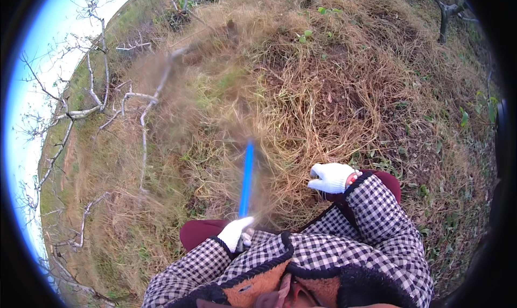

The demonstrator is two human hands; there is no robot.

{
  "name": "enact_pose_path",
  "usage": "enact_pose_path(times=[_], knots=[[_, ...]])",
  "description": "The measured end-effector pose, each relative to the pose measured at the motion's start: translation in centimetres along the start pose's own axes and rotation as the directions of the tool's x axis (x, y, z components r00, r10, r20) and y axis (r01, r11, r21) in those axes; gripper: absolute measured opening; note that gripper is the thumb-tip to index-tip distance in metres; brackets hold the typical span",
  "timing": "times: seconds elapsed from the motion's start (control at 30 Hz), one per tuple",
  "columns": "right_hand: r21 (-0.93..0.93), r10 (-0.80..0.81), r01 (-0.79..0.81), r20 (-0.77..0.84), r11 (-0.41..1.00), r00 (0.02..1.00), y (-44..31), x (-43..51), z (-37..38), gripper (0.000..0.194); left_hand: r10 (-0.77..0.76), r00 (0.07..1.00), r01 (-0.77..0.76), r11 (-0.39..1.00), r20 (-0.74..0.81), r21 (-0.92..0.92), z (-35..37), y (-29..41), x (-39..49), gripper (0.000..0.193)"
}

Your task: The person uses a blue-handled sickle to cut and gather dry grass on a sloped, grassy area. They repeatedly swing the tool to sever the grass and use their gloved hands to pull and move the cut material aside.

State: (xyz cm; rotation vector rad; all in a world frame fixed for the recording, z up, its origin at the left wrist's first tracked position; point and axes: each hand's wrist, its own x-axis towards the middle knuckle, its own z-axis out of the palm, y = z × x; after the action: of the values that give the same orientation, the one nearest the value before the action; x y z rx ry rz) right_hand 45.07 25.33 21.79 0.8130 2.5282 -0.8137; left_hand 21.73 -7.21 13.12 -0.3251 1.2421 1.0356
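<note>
My left hand (235,233), in a white knit glove with greyish fingertips, is shut on the near end of a blue handle (246,178) close to my left knee. The handle points away from me over the grass; its far end fades into blur, so I cannot make out a tool head. My right hand (331,178), also gloved in white, hovers by my right knee with thumb and fingers apart, and no object shows between them. Loose dry grass (299,162) lies just beyond its fingertips; whether they touch it is unclear. A beaded bracelet (354,178) circles that wrist.
Bare pale branches (87,112) spread along the left side, one limb (161,84) reaching toward the middle. Straw-like grass (343,106) covers the slope, with brown soil (337,53) between stalks. A cut-looking stem (446,17) stands at upper right. My maroon-trousered knees (202,231) flank the near ground.
</note>
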Motion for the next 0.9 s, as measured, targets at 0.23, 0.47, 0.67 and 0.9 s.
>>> enact_pose_path(times=[0.23, 0.47, 0.67, 0.9], knots=[[0.000, 0.014, -0.014, 0.006, 1.000, 1.000, 0.0, -0.1, -0.2, 0.055, 0.119, 0.992, -0.118, 0.993, -0.051, 0.031, 0.2, 2.5, -4.8, 0.016], [0.016, 0.039, -0.039, 0.015, 0.999, 0.999, -0.3, -0.5, -0.5, 0.056, 0.445, 0.875, -0.418, 0.893, -0.191, 0.168, 0.9, 7.9, -0.9, 0.020], [0.035, 0.036, -0.038, 0.034, 0.999, 0.999, -0.4, -0.3, -0.7, 0.056, 0.615, 0.729, -0.647, 0.762, -0.301, -0.010, 1.1, 16.6, 3.4, 0.022], [0.058, 0.040, -0.043, 0.038, 0.997, 0.998, -0.5, 0.2, -0.7, 0.056, 0.721, 0.657, -0.748, 0.659, -0.219, -0.075, 3.7, 26.5, 14.6, 0.029]])
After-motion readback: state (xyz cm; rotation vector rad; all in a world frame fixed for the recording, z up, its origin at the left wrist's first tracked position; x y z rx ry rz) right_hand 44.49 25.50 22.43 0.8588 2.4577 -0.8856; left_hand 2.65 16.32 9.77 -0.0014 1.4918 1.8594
